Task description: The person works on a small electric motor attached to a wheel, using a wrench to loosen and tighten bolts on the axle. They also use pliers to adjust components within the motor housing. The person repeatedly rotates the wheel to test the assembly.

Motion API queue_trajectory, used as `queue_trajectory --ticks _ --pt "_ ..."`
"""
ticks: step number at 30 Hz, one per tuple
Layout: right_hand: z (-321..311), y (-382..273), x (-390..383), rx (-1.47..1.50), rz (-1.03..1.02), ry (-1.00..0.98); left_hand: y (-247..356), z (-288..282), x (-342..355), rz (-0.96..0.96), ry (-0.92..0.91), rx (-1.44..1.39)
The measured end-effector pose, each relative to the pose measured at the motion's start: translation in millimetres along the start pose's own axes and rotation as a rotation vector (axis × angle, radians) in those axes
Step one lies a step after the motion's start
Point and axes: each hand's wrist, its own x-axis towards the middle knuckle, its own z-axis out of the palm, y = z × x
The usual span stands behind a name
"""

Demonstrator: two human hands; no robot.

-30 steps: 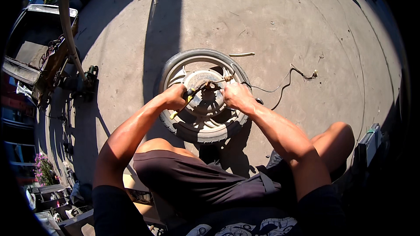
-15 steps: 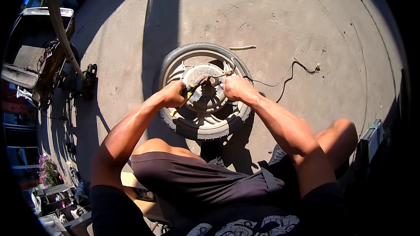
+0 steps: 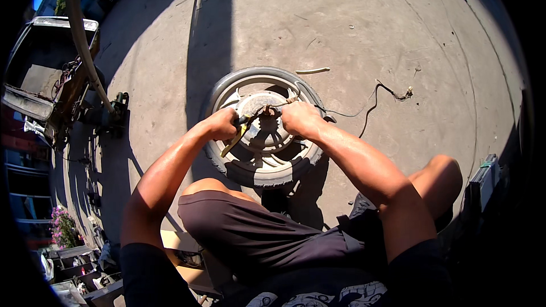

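A motor wheel (image 3: 255, 174) with a black tyre and pale rim lies flat on the concrete in front of my legs, with a dark cable coming from its hub centre. My left hand (image 3: 224, 125) is closed on a yellow-and-black hand tool (image 3: 239, 135), perhaps pliers, at the left of the hub. My right hand (image 3: 298, 117) is closed at the right of the hub, on the cable beside the axle (image 3: 267, 110); its fingertips are partly hidden. The wires (image 3: 375, 98) run right across the concrete to a frayed bundle (image 3: 406, 94).
An open metal vehicle body (image 3: 28, 102) and a leaning pole (image 3: 88, 51) stand at left. A compartmented bin (image 3: 79, 267) and pink flowers (image 3: 61, 224) are at lower left. A short pale strip (image 3: 311, 70) lies beyond the wheel, and a flat metal object (image 3: 482, 185) stands at right.
My right hand has shifted slightly left along the hub. My left hand stays closed on the tool, moved a little left. The view has shifted slightly.
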Motion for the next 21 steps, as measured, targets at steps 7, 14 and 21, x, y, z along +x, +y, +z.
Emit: queue_trajectory --ticks 7,14,21 --pt "-13.4 -3.9 6.6 -0.028 0.04 -0.086 22.3 -9.6 -7.6 -0.049 -0.056 0.043" --pt "16.2 -2.6 -6.5 0.06 0.012 0.192 -12.8 21.2 3.0 0.131 0.076 0.027" --pt "-11.2 -14.1 3.8 -0.059 0.052 0.004 3.6 -3.2 3.2 0.083 -0.048 0.067"
